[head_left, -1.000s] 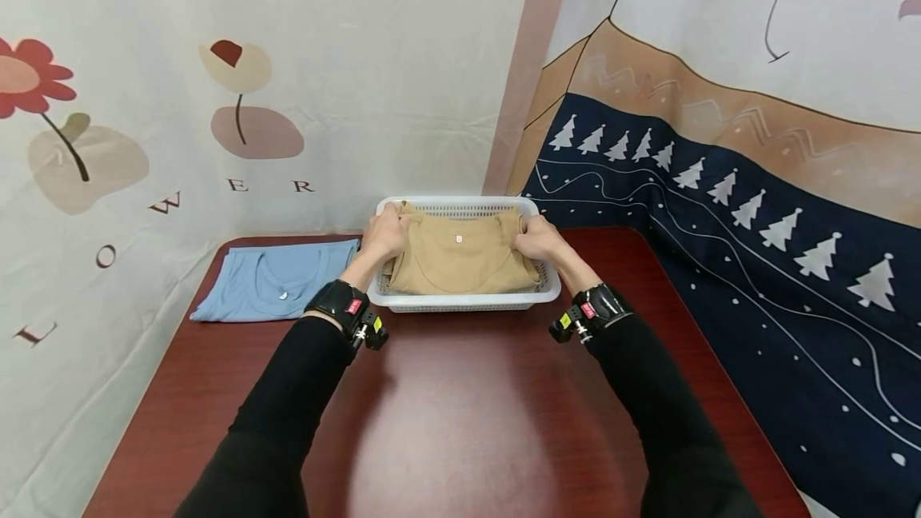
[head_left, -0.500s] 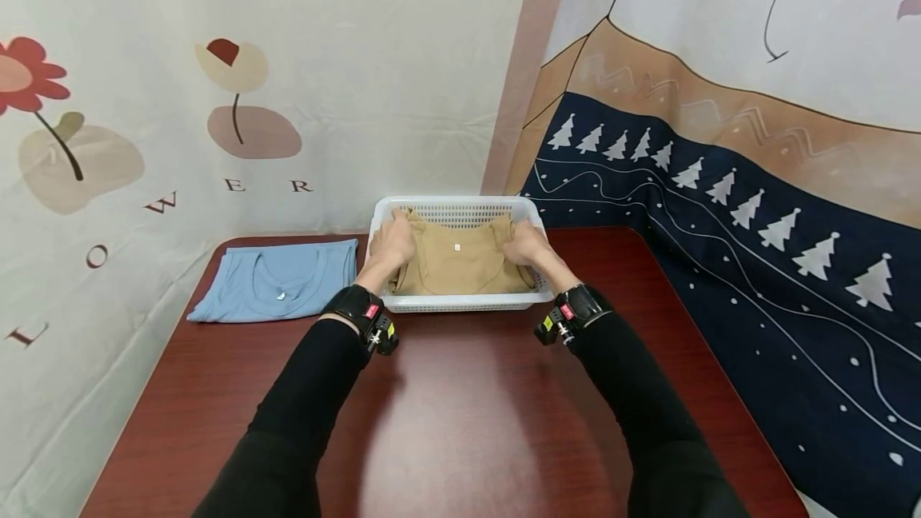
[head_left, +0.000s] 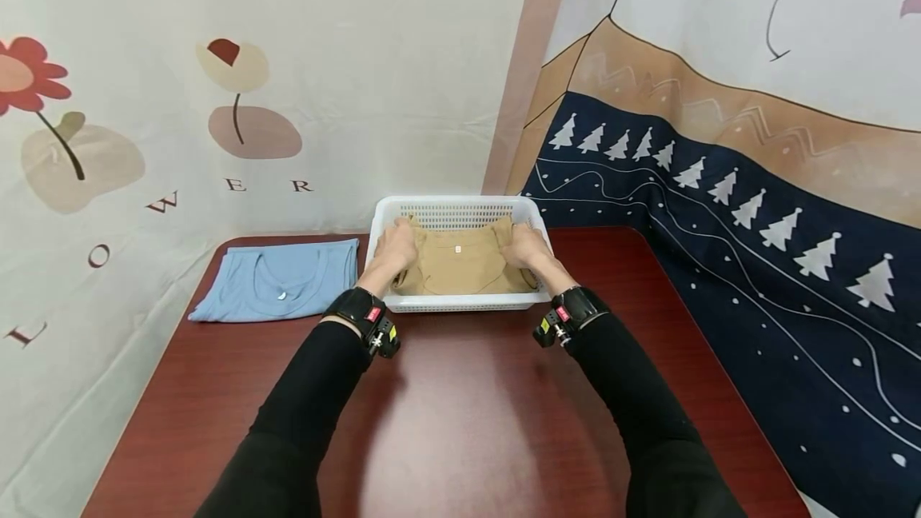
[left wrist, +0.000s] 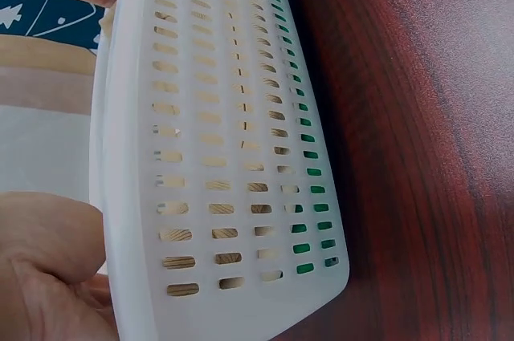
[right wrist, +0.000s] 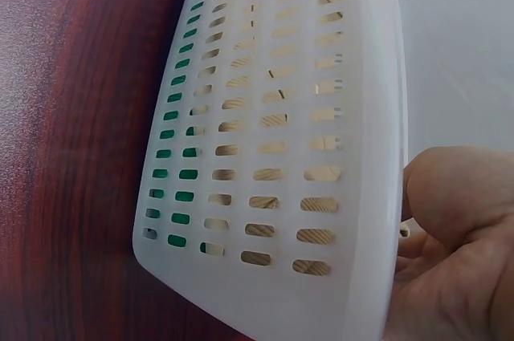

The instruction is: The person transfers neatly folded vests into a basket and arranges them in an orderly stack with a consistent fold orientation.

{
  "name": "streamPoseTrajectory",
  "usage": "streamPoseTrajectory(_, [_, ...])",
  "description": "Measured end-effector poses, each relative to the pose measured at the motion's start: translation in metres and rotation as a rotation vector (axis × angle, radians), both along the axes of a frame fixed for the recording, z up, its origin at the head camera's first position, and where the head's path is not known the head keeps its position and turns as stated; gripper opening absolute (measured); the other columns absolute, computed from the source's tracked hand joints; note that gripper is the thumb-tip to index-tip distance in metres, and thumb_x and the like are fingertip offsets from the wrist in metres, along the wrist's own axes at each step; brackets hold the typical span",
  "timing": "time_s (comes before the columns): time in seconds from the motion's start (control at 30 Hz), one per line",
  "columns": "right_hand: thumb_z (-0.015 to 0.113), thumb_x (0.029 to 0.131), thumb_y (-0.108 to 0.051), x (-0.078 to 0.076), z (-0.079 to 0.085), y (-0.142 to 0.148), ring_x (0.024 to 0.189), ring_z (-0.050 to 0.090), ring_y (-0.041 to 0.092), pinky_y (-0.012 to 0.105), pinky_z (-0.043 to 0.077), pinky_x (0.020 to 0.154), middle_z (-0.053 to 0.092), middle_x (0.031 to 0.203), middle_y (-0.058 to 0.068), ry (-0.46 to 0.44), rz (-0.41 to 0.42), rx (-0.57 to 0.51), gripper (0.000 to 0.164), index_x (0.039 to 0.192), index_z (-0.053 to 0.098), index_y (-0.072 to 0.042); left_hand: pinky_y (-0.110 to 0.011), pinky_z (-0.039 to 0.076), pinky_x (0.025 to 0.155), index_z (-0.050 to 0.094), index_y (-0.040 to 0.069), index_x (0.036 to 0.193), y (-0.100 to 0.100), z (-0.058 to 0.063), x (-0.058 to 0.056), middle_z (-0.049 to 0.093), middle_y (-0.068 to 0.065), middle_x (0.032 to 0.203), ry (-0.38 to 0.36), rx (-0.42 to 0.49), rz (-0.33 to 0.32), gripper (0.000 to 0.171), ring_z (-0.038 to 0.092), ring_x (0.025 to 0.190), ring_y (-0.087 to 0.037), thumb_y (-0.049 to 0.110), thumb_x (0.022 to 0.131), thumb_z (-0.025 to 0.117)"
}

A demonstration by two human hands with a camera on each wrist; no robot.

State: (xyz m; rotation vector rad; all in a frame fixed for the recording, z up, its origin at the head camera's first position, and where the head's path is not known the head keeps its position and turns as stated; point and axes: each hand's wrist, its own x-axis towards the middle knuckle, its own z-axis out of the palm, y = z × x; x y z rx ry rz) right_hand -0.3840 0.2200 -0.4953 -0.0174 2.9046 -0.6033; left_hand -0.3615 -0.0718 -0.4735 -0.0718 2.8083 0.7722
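A folded tan shirt [head_left: 460, 268] lies inside a white slotted plastic basket [head_left: 464, 304] at the back middle of the table. My left hand [head_left: 396, 248] grips the shirt's left side within the basket. On the opposite side, my right hand [head_left: 527, 247] holds the shirt's right edge with curled fingers. The fingertips of both hands are hidden in the cloth and behind the basket wall. Through the basket's slots [left wrist: 217, 156] in the left wrist view, tan cloth shows above something green. In the right wrist view, my right hand [right wrist: 458, 245] is beyond the basket's rim.
A folded light blue shirt [head_left: 277, 282] lies on the table left of the basket. The reddish-brown table [head_left: 460, 406] extends toward me. Behind it hangs a printed light curtain [head_left: 374, 102], with a dark blue tree-patterned cloth [head_left: 719, 278] on the right.
Over the past second both hands have moved inward and the tan shirt has sunk lower into the basket, its sides drawn in. Since half a second ago the hands have dipped slightly.
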Motion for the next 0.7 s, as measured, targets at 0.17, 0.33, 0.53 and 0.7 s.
streamPoseTrajectory(0.17, [0.069,0.103,-0.027,0.011,0.011,-0.008,0.132,0.064,0.049,0.060,0.057,0.114,0.073,0.130,0.024,0.014,-0.040,0.020,0.033,0.117,0.072,0.003,-0.049,0.060,0.082,0.031,-0.011,0.165,0.001,0.006,0.007,0.064,-0.040,0.136,-0.023,0.007,0.001,0.065,0.071,0.112,-0.045,-0.004,0.105,0.054])
streamPoseTrajectory(0.33, [0.067,0.096,-0.013,0.022,0.023,-0.015,0.139,0.060,0.052,0.060,0.054,0.118,0.071,0.136,0.027,0.034,-0.049,0.051,0.032,0.121,0.072,0.007,-0.040,0.054,0.070,0.013,-0.009,0.175,0.006,0.028,0.031,0.059,-0.043,0.147,-0.057,0.027,0.013,0.080,0.068,0.102,-0.041,-0.010,0.105,0.051])
streamPoseTrajectory(0.53, [0.062,0.103,-0.017,0.018,0.014,-0.012,0.136,0.066,0.051,0.059,0.060,0.111,0.073,0.135,0.029,0.056,-0.047,0.068,0.030,0.120,0.072,0.006,-0.035,0.049,0.071,0.005,-0.007,0.177,0.005,0.033,0.041,0.050,-0.044,0.161,-0.068,0.037,-0.001,0.085,0.066,0.109,-0.040,-0.009,0.106,0.051])
streamPoseTrajectory(0.7, [0.064,0.108,-0.028,0.005,-0.004,-0.004,0.131,0.070,0.054,0.061,0.062,0.109,0.075,0.130,0.029,0.079,-0.002,0.107,0.035,0.115,0.073,0.005,-0.037,0.054,0.066,-0.002,-0.008,0.177,0.003,0.020,0.027,0.057,-0.044,0.154,-0.104,0.047,-0.020,0.084,0.070,0.092,-0.036,0.008,0.112,0.048])
